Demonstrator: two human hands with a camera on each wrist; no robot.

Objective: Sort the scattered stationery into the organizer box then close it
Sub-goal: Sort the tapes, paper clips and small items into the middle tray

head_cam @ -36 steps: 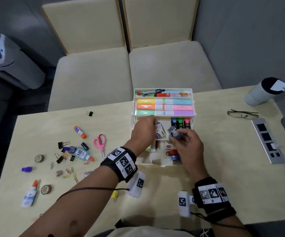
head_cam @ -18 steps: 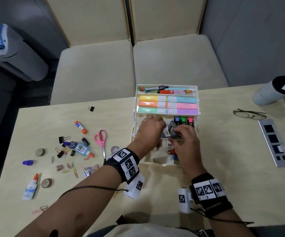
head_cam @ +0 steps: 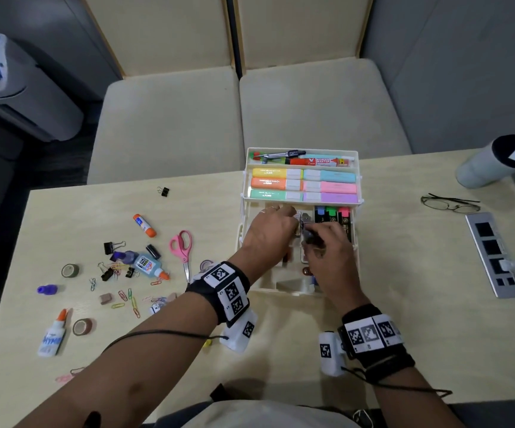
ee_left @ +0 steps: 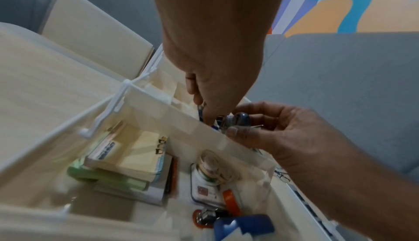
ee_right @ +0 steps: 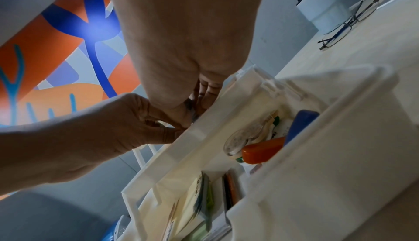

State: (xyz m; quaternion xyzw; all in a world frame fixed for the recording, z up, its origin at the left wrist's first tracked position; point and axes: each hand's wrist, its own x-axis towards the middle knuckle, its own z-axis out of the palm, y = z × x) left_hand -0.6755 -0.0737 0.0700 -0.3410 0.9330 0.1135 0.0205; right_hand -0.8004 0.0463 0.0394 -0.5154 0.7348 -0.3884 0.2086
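Both hands lower into organizer box [head_cam: 302, 291], right fingers [ee_left: 235, 130] pinching stapler [ee_left: 235, 121]

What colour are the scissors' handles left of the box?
Pink; the scissors show best in the head view.

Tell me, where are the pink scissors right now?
In the head view, the pink scissors lie on the table left of the organizer box, between the blue glue bottle and the left hand.

organizer box [head_cam: 299, 293] mid-table | scissors [head_cam: 183, 246] left | glasses [head_cam: 449, 204] right
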